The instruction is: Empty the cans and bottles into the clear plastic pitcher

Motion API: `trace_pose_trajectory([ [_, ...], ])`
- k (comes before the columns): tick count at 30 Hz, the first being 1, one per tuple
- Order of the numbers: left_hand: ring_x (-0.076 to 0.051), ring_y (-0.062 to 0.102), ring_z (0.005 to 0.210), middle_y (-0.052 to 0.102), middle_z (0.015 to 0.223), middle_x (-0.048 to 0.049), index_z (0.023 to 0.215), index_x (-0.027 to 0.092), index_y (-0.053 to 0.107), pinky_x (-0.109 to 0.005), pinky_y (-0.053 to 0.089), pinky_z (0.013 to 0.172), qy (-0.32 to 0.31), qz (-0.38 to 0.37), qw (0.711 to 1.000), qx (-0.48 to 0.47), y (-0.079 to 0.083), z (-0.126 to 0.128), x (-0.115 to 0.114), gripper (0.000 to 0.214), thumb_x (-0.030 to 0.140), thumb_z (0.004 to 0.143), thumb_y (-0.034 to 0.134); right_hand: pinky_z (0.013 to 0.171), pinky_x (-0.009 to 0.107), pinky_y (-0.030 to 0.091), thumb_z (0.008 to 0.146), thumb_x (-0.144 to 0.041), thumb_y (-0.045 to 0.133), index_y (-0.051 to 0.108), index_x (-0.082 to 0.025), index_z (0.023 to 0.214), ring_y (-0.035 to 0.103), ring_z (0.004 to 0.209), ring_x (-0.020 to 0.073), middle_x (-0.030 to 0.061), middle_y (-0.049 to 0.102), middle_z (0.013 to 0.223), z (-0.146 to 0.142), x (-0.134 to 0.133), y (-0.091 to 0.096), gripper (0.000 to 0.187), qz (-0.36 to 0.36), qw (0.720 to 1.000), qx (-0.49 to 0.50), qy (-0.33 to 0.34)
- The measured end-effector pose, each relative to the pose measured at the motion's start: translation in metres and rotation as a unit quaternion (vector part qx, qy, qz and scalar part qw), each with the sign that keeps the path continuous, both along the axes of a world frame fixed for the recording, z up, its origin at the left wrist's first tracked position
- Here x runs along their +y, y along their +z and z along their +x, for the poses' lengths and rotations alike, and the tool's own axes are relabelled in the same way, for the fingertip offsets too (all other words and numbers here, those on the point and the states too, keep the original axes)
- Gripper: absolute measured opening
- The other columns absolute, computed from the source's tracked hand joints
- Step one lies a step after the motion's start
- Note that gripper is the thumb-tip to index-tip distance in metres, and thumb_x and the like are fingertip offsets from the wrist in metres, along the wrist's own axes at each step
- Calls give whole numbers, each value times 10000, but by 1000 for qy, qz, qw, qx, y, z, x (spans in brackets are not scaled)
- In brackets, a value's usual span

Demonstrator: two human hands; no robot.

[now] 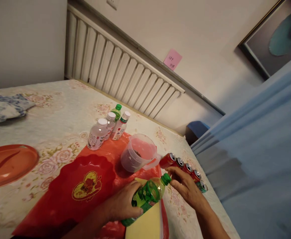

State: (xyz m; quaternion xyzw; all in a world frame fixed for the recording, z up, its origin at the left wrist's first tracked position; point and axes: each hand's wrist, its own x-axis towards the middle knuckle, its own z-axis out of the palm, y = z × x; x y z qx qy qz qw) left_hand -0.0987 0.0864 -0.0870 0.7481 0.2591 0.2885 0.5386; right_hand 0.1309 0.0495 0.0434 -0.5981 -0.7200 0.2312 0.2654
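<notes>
My left hand [125, 200] is wrapped round a green-labelled plastic drink bottle [147, 195], which leans to the right above a yellow sheet or pad [147, 225]. The bottle's green cap [166, 179] is on. Close beside the cap is my right hand [183, 186], fingers curved and apart, with nothing visible in it. Whether its fingertips touch the cap is hard to see. Just beyond the bottle stands a clear plastic measuring jug [139, 156] with a handle and some dark content. A red scalloped plate [98, 166] lies to the left on a red plastic sheet [45, 215].
Several plastic bottles [97, 136] with white or green caps stand behind the plate. A row of several drink cans [169, 160] is past my right hand. An orange tray [11, 164] and a patterned cloth [6, 108] lie left. A radiator [120, 63] lines the wall.
</notes>
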Motion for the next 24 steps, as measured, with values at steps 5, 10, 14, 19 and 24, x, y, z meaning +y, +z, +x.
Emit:
trace_pose_trajectory([
  [5,-260,559,1111,597,1236,-23,1212,281,561,-350,437,973,-3,5,1000,-13,1,-1,0,633,197,595,682,794,302,452,819,-484,648,645,-246,1181,576,909,213,56,637,1064,9,-2,-1,434,-52,997,60,25],
  [10,-249,576,1041,614,1174,-22,1171,267,581,-343,460,922,0,12,1000,-9,6,-1,-1,595,184,590,682,611,255,392,790,-494,668,648,-187,824,494,674,149,-2,569,730,5,2,-14,309,-40,996,84,-17],
  [14,-243,572,1041,608,1181,-16,1192,278,570,-339,458,919,0,10,1000,-11,4,-1,0,620,170,591,682,529,233,305,764,-509,678,554,-185,669,399,582,114,-39,470,610,1,2,-22,360,10,995,61,-80],
  [19,-242,557,1096,591,1232,-12,1226,282,549,-332,447,952,-3,5,1000,-27,2,-1,0,667,153,587,687,670,283,457,661,-512,755,636,-210,1096,578,771,195,34,651,897,1,-3,-33,543,-6,981,173,-92],
  [24,-243,559,1102,605,1193,-23,1181,257,565,-343,444,973,7,5,1000,-25,2,1,0,603,153,598,681,799,369,508,594,-537,818,631,-223,1171,650,921,272,79,699,1058,-16,-20,-63,682,-129,943,305,-23],
])
